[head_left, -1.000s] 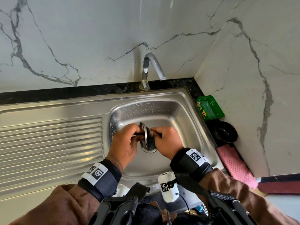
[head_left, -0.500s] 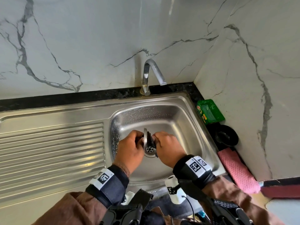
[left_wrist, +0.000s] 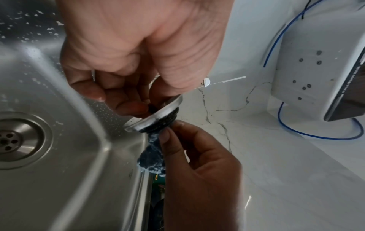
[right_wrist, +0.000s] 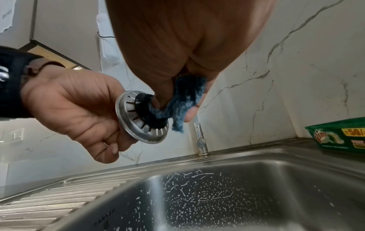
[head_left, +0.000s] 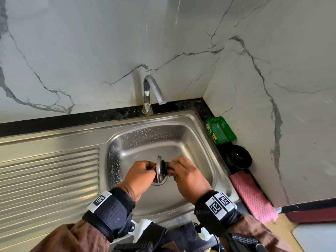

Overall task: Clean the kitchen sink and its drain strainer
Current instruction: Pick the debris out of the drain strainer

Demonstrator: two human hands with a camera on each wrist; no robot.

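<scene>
Over the steel sink [head_left: 183, 142] my left hand [head_left: 140, 172] grips the round metal drain strainer [head_left: 160, 172] on edge by its rim. In the right wrist view the strainer [right_wrist: 126, 112] shows slots around a black rubber underside. My right hand [head_left: 185, 171] pinches a dark blue scrub pad [right_wrist: 187, 96] and presses it against that underside. The left wrist view shows the strainer [left_wrist: 158, 114], the pad [left_wrist: 153, 154] hanging below it, and the open drain hole [left_wrist: 11, 140] in the sink floor. White suds fleck the basin walls [right_wrist: 197, 200].
A chrome tap [head_left: 151, 93] stands behind the basin. A ribbed drainboard [head_left: 49, 179] lies to the left. On the right ledge sit a green soap box [head_left: 221, 130], a black bowl [head_left: 238, 157] and a pink cloth [head_left: 252, 195]. Marble walls close the corner.
Both hands have lifted the strainer a little higher over the drain and turned it. The right hand keeps rubbing the pad against it. The head view has shifted slightly.
</scene>
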